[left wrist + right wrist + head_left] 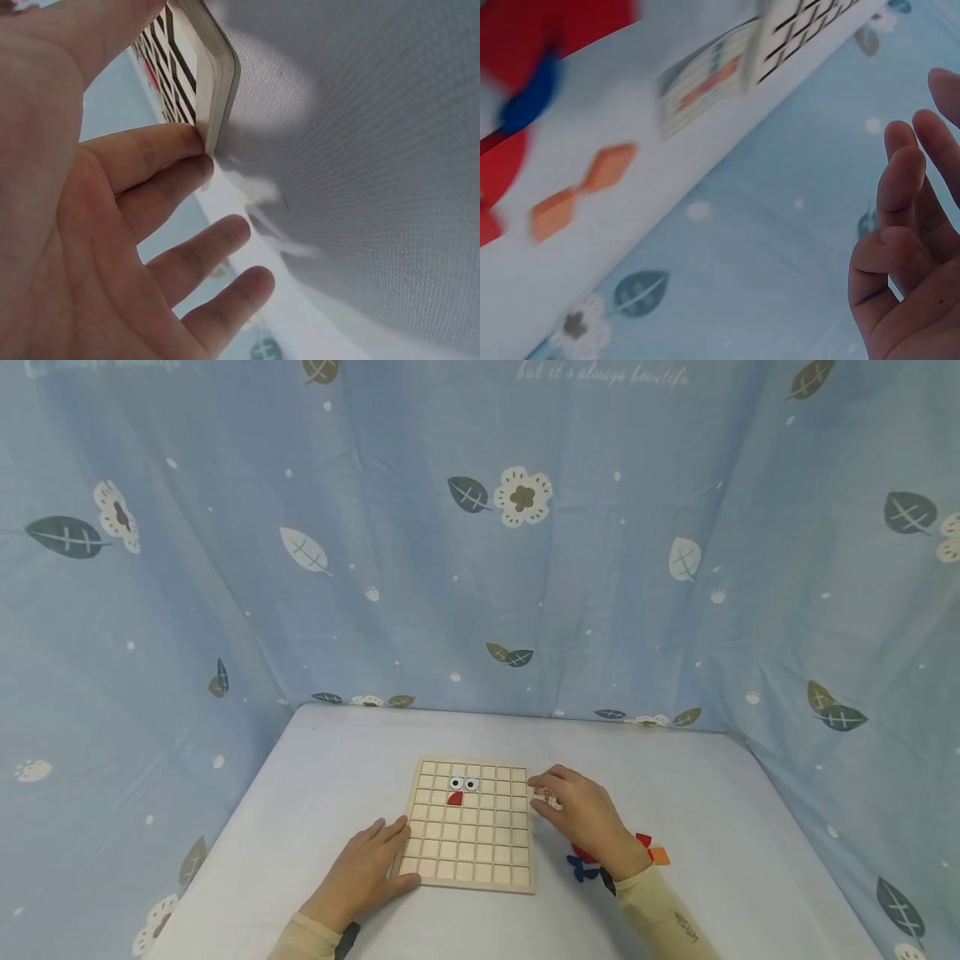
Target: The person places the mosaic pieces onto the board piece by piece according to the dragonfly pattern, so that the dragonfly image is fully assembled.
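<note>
A square wooden grid board [468, 887] lies on the table. Two round eye pieces [464, 784] sit in its upper cells, with a red quarter-circle piece [455, 798] just below. My left hand [366, 870] touches the board's lower left corner, its thumb along the near edge and straight fingertips against the left edge [214, 90]. To the right of the board, my right hand [581, 810] is over a small patterned card [705, 82], partly hiding it in the head view. Its fingers are loosely bent and hold nothing in the right wrist view.
Right of the board, partly behind the right forearm, are loose red pieces [643, 840], blue pieces [582, 867] and orange diamonds [609, 166]. The white table [360, 752] ends at a blue patterned curtain [405, 560] behind and on both sides.
</note>
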Action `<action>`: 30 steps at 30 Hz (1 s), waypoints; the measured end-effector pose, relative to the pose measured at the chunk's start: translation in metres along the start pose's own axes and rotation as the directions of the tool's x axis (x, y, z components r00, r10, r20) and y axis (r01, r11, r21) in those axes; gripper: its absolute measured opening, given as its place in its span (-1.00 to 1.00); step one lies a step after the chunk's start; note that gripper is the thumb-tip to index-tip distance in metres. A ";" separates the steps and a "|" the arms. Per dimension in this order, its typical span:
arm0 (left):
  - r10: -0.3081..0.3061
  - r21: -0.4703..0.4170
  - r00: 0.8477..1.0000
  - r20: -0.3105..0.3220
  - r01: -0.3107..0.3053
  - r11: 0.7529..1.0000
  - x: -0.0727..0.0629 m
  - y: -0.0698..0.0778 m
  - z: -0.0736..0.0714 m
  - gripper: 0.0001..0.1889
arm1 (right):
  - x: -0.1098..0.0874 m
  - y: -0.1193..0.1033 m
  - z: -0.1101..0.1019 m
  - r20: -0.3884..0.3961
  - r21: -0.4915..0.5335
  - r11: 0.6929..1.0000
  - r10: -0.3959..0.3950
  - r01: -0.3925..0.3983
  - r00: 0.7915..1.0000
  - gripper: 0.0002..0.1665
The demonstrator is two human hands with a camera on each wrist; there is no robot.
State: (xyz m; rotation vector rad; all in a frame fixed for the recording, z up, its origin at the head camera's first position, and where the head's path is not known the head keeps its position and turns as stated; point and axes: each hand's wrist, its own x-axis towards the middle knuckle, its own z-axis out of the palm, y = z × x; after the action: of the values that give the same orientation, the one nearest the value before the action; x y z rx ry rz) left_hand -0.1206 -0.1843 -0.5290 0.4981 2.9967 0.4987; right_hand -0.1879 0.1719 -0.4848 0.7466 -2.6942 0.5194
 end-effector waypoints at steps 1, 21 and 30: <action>0.000 0.003 1.000 0.004 0.000 1.000 0.000 0.000 0.000 -0.13 | -0.005 0.004 -0.003 -0.004 0.001 1.000 0.015 -0.015 1.000 -0.62; 0.003 -0.004 1.000 -0.019 -0.003 1.000 -0.002 0.000 -0.001 -0.14 | -0.083 0.073 -0.033 0.106 -0.066 0.926 0.378 -0.373 0.920 -0.55; 0.023 -0.004 0.999 -0.028 -0.023 1.000 0.000 0.001 -0.001 -0.14 | -0.094 0.081 -0.032 0.165 -0.080 0.902 0.433 -0.425 0.886 -0.58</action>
State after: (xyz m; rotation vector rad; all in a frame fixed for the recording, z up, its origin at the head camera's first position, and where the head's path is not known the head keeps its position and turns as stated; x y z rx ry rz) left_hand -0.1208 -0.1841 -0.5277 0.5296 3.0191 0.5187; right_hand -0.1486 0.2911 -0.5125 0.1803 -3.0423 0.5116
